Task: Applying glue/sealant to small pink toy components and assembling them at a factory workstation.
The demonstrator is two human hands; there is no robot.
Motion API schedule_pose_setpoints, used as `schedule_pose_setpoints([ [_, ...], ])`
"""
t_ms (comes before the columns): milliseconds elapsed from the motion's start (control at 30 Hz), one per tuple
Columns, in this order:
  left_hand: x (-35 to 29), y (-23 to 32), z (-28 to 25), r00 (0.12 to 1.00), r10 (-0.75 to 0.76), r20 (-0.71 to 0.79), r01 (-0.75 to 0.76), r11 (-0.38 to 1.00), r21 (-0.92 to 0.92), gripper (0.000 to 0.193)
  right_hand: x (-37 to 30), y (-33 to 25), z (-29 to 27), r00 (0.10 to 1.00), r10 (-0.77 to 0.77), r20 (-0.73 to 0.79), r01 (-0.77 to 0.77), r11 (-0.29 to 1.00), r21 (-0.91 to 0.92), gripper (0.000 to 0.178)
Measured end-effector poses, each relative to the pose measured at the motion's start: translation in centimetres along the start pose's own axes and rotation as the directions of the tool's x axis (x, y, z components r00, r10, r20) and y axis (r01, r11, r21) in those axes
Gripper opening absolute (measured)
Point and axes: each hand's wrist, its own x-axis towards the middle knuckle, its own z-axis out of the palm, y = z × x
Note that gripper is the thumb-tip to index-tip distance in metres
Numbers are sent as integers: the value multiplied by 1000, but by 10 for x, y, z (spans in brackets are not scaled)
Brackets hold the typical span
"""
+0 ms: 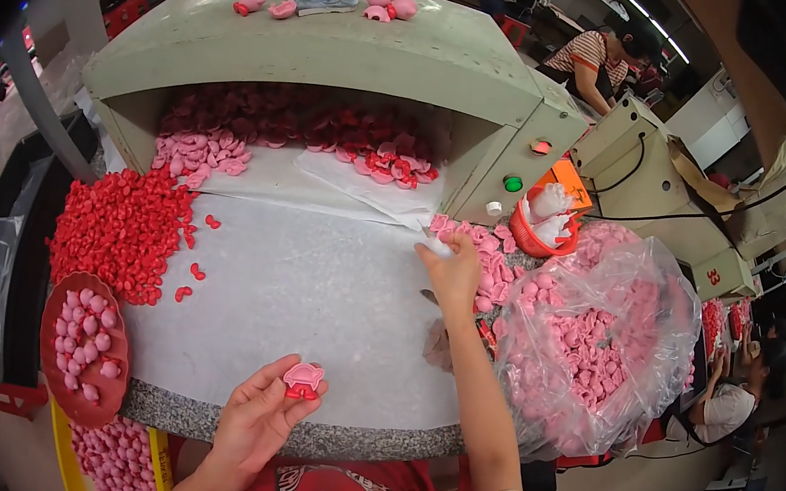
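My left hand [260,410] pinches a small pink-and-red plastic piece [303,377] upright between thumb and fingers, over the near edge of the table. Its pink upper part has a raised outline, and the red part sits below. At the far right of the white sheet [311,285], my right hand [453,270] is closed, with something pale and thin at its fingertips that is too small to name. Loose pink plastic pieces [498,275] lie right beside that hand. A large heap of small red pieces [119,229] covers the left of the table.
A pale green machine [337,55] with an open tunnel full of pink and red pieces stands ahead. To the right are an orange-red basket [534,240] and a clear bag [595,346] of pink parts. A red tray [50,342] of pink balls sits left. Co-workers sit beyond.
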Motion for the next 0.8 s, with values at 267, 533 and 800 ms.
schedule_pose_setpoints([
  [267,1,9,-14,998,42,-56,-43,999,-17,34,20,-6,10,994,-100,-51,38,728,-685,32],
  [533,9,6,-10,1000,-26,-13,26,999,-41,33,5,-7,3,960,-255,-118,125,765,-632,28],
  [800,8,11,-22,999,25,-34,-27,998,-61,33,-10,-18,2,1000,20,10,-10,812,-584,28],
])
